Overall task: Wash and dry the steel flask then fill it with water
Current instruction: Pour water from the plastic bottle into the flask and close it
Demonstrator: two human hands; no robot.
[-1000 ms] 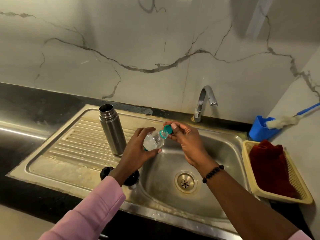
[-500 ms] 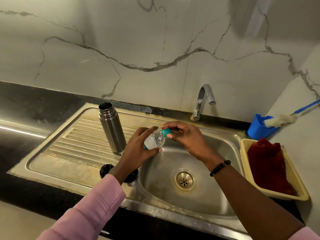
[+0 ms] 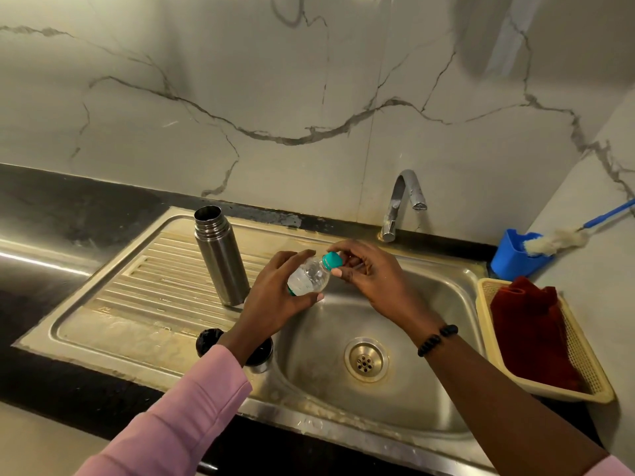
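Head view only, looking down at a steel sink (image 3: 443,400) with a ribbed draining board. Steel flask (image 3: 220,255) stands upright and uncapped on that board, just left of the basin and apart from both hands; two dark round pieces, probably its lid parts (image 3: 210,341), lie at the board's near edge, partly hidden by the left wrist. The left hand (image 3: 275,300) wraps its fingers and thumb round a small clear plastic bottle (image 3: 309,277), tilted with its neck toward the right. The right hand (image 3: 371,280) pinches the teal cap (image 3: 332,260) between thumb and fingertips; whether the cap is seated on the threads or loose cannot be told. The step in hand looks like working this cap, likely so the bottle's water can go into the flask. To do it well, the left hand should hold the soft bottle firmly but without squeezing, since a squeezed open bottle would spurt over the basin. The right hand should turn the cap squarely on the neck and keep hold of it, away from the drain (image 3: 366,361). For pouring, the bottle mouth wants to sit right over the flask's narrow opening, and a free hand steadying the flask would stop it tipping on the ribs. The tap (image 3: 402,204) is not running; a red cloth (image 3: 529,328) lies in a yellow basket (image 3: 591,389) at the right.
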